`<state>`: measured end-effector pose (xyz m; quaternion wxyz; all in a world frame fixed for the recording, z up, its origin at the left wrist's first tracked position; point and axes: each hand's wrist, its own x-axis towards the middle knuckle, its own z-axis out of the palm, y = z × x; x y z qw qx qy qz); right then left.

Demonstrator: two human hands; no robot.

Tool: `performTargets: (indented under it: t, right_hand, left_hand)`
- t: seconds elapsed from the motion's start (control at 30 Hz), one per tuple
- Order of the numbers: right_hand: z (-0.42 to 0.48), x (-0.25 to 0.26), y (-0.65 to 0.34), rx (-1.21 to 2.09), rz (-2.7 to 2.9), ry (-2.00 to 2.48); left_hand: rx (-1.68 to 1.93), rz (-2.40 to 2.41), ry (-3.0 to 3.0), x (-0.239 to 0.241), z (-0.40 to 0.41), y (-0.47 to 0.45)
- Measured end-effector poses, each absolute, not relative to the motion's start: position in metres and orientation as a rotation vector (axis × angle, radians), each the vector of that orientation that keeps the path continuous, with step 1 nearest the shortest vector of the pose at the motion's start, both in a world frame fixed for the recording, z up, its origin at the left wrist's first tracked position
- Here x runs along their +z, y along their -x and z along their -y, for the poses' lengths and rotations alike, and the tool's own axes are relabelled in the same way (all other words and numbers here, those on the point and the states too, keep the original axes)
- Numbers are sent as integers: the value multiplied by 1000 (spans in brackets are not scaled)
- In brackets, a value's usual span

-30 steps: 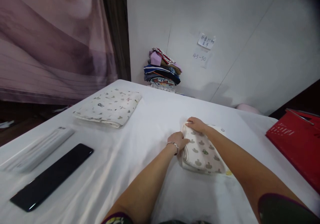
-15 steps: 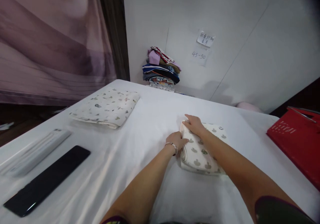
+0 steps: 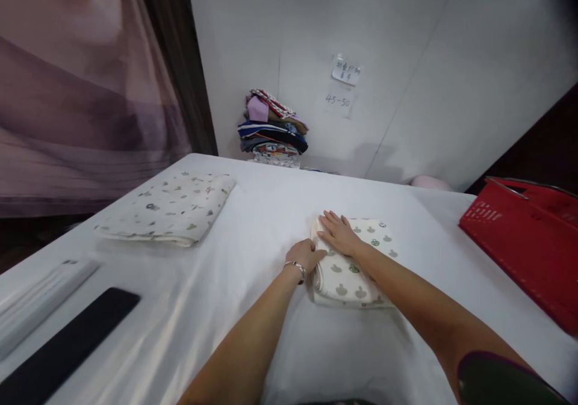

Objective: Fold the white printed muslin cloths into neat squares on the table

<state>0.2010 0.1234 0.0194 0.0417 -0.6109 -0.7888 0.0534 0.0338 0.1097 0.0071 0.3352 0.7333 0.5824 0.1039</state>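
Folded printed cloth (image 3: 352,266) lies mid-table (image 3: 253,206), nearer the right edge. Right hand (image 3: 338,235) rests flat on it, fingers pressed together. Left hand (image 3: 307,253) is curled against its left fold, grip unclear. Red basket (image 3: 524,236) stands at the right edge, contents unseen.

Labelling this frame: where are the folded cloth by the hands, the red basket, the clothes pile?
folded cloth (image 3: 338,281), head view, printed top
red basket (image 3: 528,236), head view, side wall
clothes pile (image 3: 271,133), head view, dark middle layers

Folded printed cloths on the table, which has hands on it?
The smaller, nearer cloth: right hand flat on top, left hand at its edge. The larger cloth lies untouched.
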Motion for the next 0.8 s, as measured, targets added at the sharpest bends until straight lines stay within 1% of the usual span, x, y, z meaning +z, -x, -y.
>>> performTargets:
  t: [0.1,0.17,0.3,0.4,0.5,0.57,0.63,0.8]
  right_hand:
    - [-112,21,-218,-15,2306,1959]
    - [-109,18,-233,-47,2228,2082]
    - [-117,9,-254,82,2173,2255]
    - [-125,8,-258,128,2192,2238]
    - [-122,17,-262,221,2145,2202]
    - [-107,25,-269,229,2065,2180]
    - [-81,29,-277,164,2009,2155]
    - [-5,15,-284,77,2179,2111]
  left_hand:
    - [272,-1524,-1911,8,-110,-33]
    - [270,-1526,-1911,8,-111,-34]
    - [254,-1508,-1908,9,-112,-34]
    - [251,-1501,-1904,10,-112,-34]
    - [253,-1506,-1896,9,-112,-33]
    - [251,-1507,-1895,8,-113,-33]
    - [247,-1497,-1904,6,-114,-34]
    - [245,-1500,-1908,3,-115,-36]
